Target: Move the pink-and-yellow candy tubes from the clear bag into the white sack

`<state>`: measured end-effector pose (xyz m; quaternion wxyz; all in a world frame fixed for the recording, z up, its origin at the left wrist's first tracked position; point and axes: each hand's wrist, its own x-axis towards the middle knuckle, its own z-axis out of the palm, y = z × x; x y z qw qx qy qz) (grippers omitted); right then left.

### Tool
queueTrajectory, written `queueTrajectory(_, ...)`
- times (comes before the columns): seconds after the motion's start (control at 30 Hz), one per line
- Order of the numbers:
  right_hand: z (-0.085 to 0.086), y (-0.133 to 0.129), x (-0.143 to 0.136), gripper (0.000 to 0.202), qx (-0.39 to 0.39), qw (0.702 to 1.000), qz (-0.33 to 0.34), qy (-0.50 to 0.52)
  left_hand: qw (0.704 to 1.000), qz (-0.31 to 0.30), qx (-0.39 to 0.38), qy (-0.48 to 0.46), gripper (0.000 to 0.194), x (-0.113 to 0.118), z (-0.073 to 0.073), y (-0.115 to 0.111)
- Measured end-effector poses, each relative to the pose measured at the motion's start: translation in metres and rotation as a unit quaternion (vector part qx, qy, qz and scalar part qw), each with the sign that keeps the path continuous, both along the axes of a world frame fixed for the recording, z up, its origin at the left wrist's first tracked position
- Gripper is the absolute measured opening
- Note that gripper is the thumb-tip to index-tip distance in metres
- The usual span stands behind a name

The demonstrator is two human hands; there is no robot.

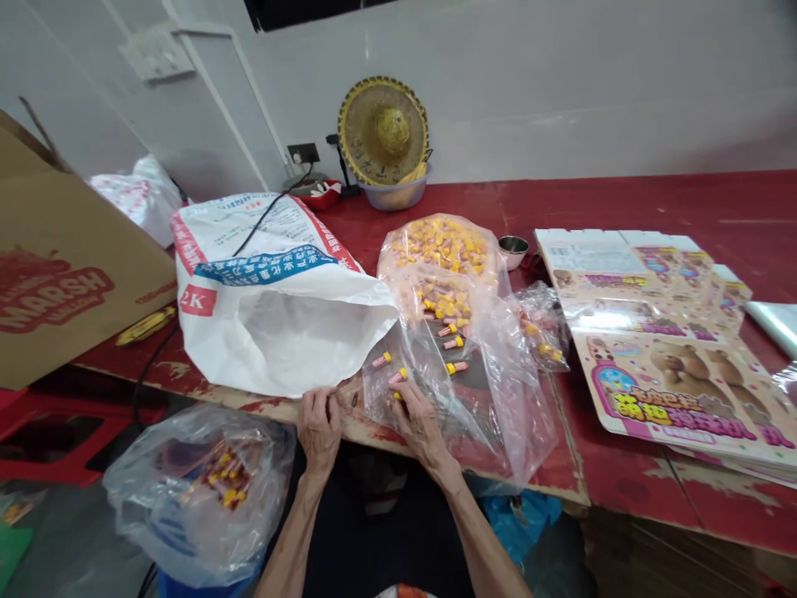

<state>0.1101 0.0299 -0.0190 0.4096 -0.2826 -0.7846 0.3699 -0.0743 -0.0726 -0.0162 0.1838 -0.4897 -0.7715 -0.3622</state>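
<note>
Yellow caps top the small tubes, which lie loose on the clear plastic near the table's front edge and heaped in the pink bag behind. The right hand has its fingers at one of them; whether they grip it, I cannot tell. Well apart from the right thumb, the left hand bends its fingers at the edge, just below the sack's open mouth; its grip is unclear too. A metal cup sits beside the pink bag, printed card lies to the right, and a carton stands left. Behind, a straw hat leans above a basin.
</note>
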Motion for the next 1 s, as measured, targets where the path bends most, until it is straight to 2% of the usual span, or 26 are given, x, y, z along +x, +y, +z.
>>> queueTrajectory(1.0,0.0062,-0.0020,0.0023,0.031,-0.016,1.000,0.004,-0.003,0.999,0.026,-0.010,-0.041,0.027,0.0010,-0.0024,-0.0006)
